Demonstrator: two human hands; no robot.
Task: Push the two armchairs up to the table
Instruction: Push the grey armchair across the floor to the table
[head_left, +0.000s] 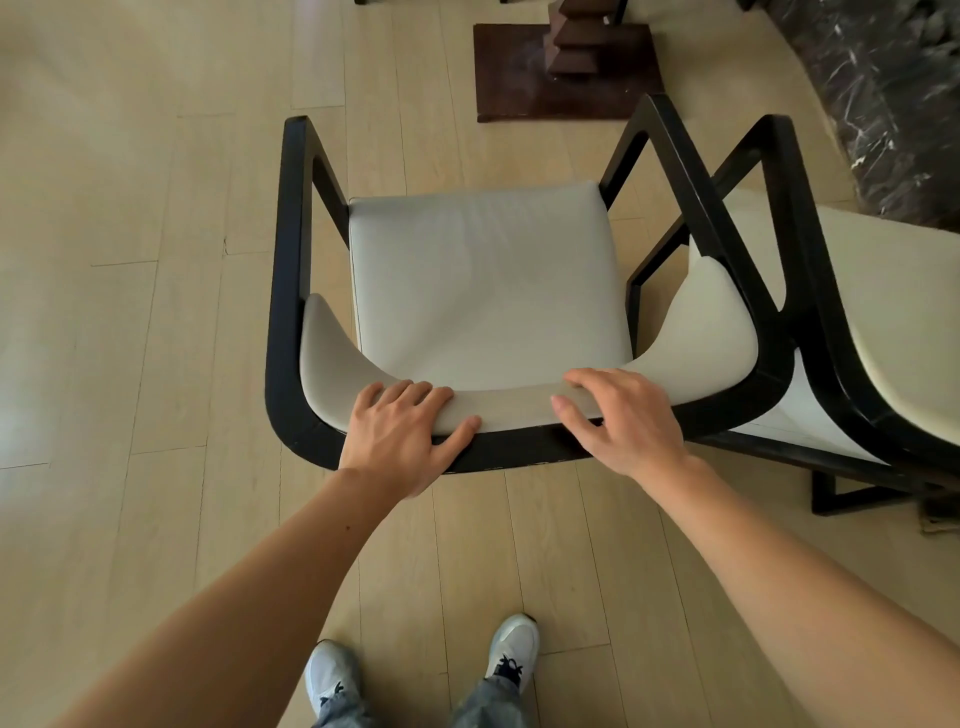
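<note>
Hands, left (402, 436) and right (621, 421), each kept a clenched grip on the near armchair's (488, 280) padded backrest, touching armchair 2 (883, 322) beside it, the bench's base (563, 73) ahead.

Soft daylight, sharp centre, edges bowed

floor (130, 260): pale planks | on it: two armchairs (483, 270), table base (519, 73)

Second armchair (883, 322) cut off at right edge, table (893, 93) mostly out of frame, trouser legs (483, 701) cropped below
</note>
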